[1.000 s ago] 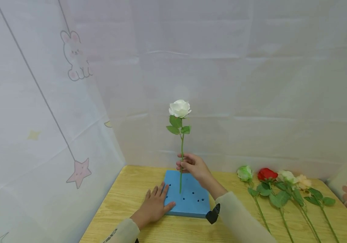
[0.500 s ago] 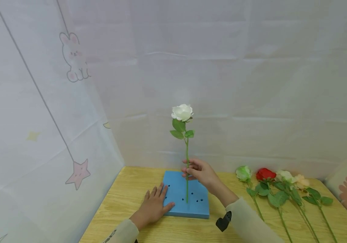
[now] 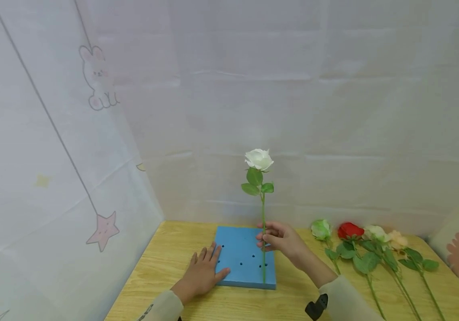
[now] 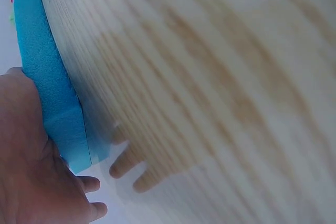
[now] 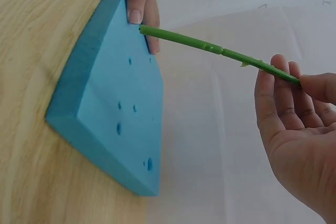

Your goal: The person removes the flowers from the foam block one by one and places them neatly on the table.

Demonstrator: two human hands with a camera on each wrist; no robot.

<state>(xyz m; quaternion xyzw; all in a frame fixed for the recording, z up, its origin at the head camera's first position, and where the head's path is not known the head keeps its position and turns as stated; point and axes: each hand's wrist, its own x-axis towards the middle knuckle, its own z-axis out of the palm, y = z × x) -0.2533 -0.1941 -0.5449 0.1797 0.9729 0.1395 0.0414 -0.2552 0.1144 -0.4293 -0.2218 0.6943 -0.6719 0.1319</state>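
Observation:
My right hand (image 3: 287, 244) pinches the green stem of a white artificial rose (image 3: 259, 159) between thumb and fingers. The flower stands upright, bloom on top with leaves just below. In the right wrist view the cut end of the stem (image 5: 178, 38) is free, in the air over a blue foam block (image 5: 121, 98). From the head, this end overlaps the block's front right part. Several small holes dot the block's top. Spread, straight fingers of my left hand (image 3: 203, 273) rest along the block's left edge, the thumb on its front left part.
On the right of the wooden table (image 3: 165, 254) lie a green-white rose (image 3: 321, 229), a red rose (image 3: 350, 230), a cream rose (image 3: 375, 233) and a peach rose (image 3: 397, 239), stems toward me. A pale patterned cloth (image 3: 229, 111) hangs behind and to the left.
My right hand has carried the white rose to the right and lower, from over the block's middle toward its front right. My left hand has stayed on the block.

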